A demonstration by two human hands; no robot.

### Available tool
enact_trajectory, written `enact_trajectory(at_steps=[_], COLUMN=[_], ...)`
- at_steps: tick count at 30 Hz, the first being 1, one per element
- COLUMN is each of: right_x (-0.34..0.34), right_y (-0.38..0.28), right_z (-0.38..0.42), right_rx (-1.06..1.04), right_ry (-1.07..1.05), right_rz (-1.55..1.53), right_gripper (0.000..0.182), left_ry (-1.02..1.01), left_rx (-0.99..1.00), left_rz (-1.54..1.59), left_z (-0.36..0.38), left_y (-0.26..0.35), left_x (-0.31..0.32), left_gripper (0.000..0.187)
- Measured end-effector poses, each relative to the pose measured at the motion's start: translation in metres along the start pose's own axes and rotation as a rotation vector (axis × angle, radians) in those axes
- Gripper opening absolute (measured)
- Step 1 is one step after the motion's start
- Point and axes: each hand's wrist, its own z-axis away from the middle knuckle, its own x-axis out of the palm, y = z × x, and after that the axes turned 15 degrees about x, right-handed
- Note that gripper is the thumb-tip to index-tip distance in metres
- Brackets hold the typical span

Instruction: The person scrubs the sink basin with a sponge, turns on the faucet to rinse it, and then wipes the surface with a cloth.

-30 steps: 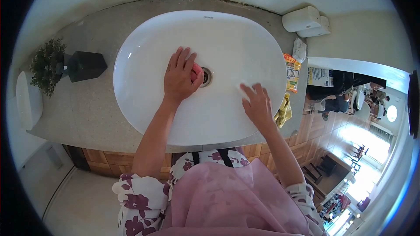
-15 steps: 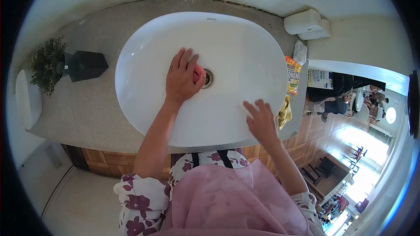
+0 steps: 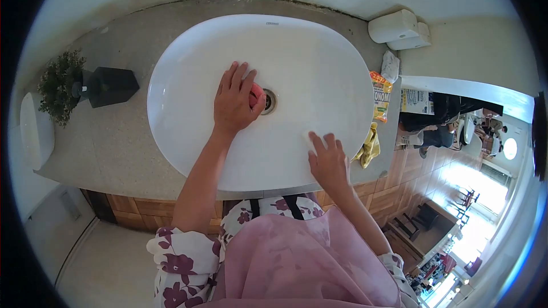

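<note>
My left hand [image 3: 235,100] presses down inside the white washbasin [image 3: 285,40], its fingers closed over a pink sponge [image 3: 257,96]. Most of the sponge is covered by the palm; its edge shows beside the metal drain [image 3: 268,102]. My right hand [image 3: 329,162] hovers over the front right part of the basin, fingers apart, with nothing visible in it. To its right, a yellow cloth [image 3: 369,147] lies at the basin's rim.
An orange and yellow packet [image 3: 381,97] and a crumpled white packet [image 3: 390,67] lie right of the basin. White rolls [image 3: 394,27] stand at the back right. On the left are a dark dispenser bottle [image 3: 114,86] and a plant [image 3: 60,86]. People are in the far right background.
My right hand has moved left, further over the basin and away from the yellow cloth. My left hand stays on the sponge beside the drain.
</note>
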Motion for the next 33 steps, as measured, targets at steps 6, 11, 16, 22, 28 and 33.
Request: enact_trajectory(at_steps=[6,11,16,22,28,33], right_x=[0.010,0.012,0.026,0.011,0.009,0.015], right_y=[-0.025,-0.007,-0.021,-0.043,-0.007,-0.037], right_z=[-0.099,-0.025,-0.059,-0.093,-0.008,-0.055], right_rx=[-0.081,-0.082,-0.142,-0.133,-0.142,-0.196], right_ry=[0.319,0.145,0.287,0.268,0.024,0.162], right_rz=[-0.229,-0.182,-0.182,-0.258,-0.109,-0.231], right_gripper=[0.044,0.040,0.045,0.043,0.044,0.046], left_ry=[0.024,0.022,0.025,0.015,0.008,0.006], left_rx=[0.024,0.018,0.017,0.022,0.002,0.013], left_rz=[-0.007,-0.002,-0.005,-0.009,0.002,0.001], left_z=[0.002,-0.001,-0.001,0.001,-0.001,0.000], left_y=[0.001,0.000,0.001,0.001,-0.001,0.001], left_x=[0.003,0.001,0.000,0.001,-0.001,0.001], left_gripper=[0.050,0.049,0.048,0.048,0.050,0.051])
